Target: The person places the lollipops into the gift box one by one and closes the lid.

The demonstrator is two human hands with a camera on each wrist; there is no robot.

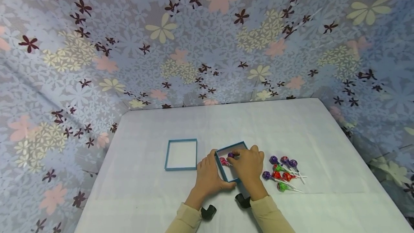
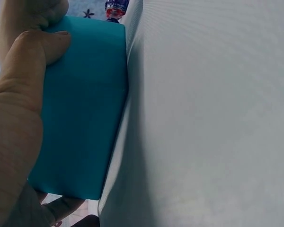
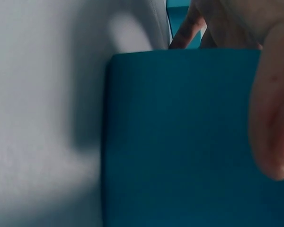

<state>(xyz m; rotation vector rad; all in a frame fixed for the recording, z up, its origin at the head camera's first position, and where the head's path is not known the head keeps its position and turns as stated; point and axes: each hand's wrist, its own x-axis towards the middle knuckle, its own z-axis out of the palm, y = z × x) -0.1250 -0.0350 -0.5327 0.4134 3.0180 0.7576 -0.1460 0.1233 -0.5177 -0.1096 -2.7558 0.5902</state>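
A blue open box (image 1: 229, 146) with a pale inside sits turned at an angle in front of me. My left hand (image 1: 208, 176) grips it, fingers along its left side and thumb (image 2: 54, 46) at the near side. Over the box, my right hand (image 1: 249, 164) pinches a purple-wrapped lollipop (image 1: 231, 155) between thumb and fingertips. A pink lollipop (image 1: 223, 161) lies inside, near the left wall. In the right wrist view, the blue outer wall (image 3: 180, 142) fills much of the picture, and the lollipops inside are hidden there.
Left of the box lies a second shallow blue-rimmed piece (image 1: 181, 169), shaped like a lid or tray. Several lollipops, purple, red and green (image 1: 282, 187), lie in a group right of my right hand. A white cloth (image 1: 145, 190) covers the table; a floral curtain (image 1: 207, 46) hangs behind.
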